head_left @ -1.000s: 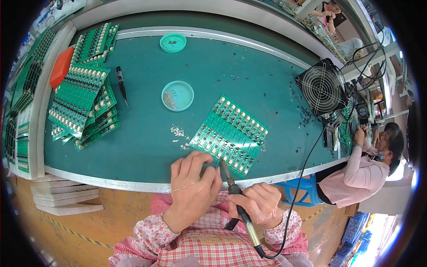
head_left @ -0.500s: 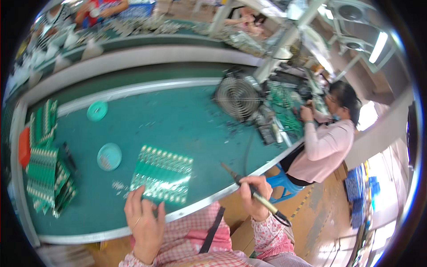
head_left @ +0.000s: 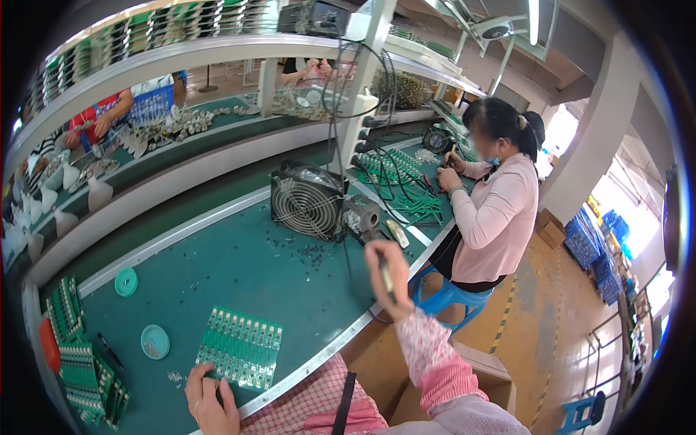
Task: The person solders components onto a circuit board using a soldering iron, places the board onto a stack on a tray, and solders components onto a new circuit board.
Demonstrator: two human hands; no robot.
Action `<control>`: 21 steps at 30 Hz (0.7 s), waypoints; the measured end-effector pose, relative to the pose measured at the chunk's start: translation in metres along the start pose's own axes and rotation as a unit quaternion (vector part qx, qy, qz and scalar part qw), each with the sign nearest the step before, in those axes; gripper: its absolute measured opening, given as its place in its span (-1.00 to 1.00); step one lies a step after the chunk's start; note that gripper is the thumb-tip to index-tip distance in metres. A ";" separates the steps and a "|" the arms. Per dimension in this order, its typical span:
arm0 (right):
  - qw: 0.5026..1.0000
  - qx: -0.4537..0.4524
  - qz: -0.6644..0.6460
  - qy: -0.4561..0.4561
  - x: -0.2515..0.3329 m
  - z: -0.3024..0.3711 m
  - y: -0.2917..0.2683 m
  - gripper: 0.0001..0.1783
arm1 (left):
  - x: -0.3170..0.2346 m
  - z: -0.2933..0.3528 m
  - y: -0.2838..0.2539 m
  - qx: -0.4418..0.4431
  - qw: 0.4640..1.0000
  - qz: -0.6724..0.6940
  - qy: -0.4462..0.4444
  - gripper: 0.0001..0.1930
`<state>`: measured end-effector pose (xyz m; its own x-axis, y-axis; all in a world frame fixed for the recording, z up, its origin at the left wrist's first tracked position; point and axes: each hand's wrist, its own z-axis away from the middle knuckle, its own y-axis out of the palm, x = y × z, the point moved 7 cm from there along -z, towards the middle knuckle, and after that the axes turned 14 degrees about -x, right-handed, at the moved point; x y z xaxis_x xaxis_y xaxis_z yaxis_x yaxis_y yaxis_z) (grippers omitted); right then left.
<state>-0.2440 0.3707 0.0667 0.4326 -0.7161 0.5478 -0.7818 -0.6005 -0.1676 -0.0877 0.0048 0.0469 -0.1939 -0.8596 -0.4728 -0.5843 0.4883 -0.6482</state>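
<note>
A green circuit board panel [head_left: 241,348] with rows of pale pads lies flat on the bench near its front edge. My left hand [head_left: 210,400] rests at the panel's lower left corner, fingers apart and touching its edge. My right hand [head_left: 389,279] is stretched forward to the right, closed around a soldering iron [head_left: 387,278]. Only part of the iron's handle shows; its tip is hidden at the soldering iron stand [head_left: 362,216]. Just left of the stand sits a black fan with a round wire guard [head_left: 306,209].
Stacked circuit boards [head_left: 85,377] and a red-orange container [head_left: 50,346] stand at the left. Two round turquoise dishes [head_left: 126,282] lie nearby, one holding small parts. Dark bits are scattered before the fan. A co-worker [head_left: 500,203] sits at the right, with boards and cables on the bench.
My right hand has carried the soldering iron forward from the bench's front edge to the stand. My left hand stays by the panel's corner. The whole view has shifted, showing more of the far shelves.
</note>
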 end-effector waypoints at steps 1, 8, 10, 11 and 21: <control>0.998 0.036 -0.038 -0.027 0.027 0.017 0.005 -0.84 | -0.003 0.000 0.002 0.001 1.000 -0.008 -0.003 -0.82; 0.897 0.346 -0.189 -0.199 0.154 0.120 -0.001 -0.50 | -0.072 0.015 0.016 0.073 0.976 0.094 0.180 -0.81; 0.875 0.382 -0.220 -0.200 0.154 0.131 0.002 -0.55 | -0.064 0.019 0.014 0.058 0.984 0.074 0.152 -0.84; 0.864 0.403 -0.230 -0.197 0.157 0.134 0.004 -0.60 | -0.053 0.021 0.009 0.063 0.989 0.050 0.121 -0.84; 0.900 0.352 -0.211 -0.144 0.183 0.122 0.017 -0.64 | 0.000 0.036 -0.014 -0.042 0.997 0.031 -0.055 -0.81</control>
<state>-0.1232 0.1858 0.0644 0.8028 -0.3721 0.4658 -0.0856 -0.8451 -0.5276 -0.0510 0.0038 0.0345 -0.1475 -0.8040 -0.5761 -0.6393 0.5219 -0.5647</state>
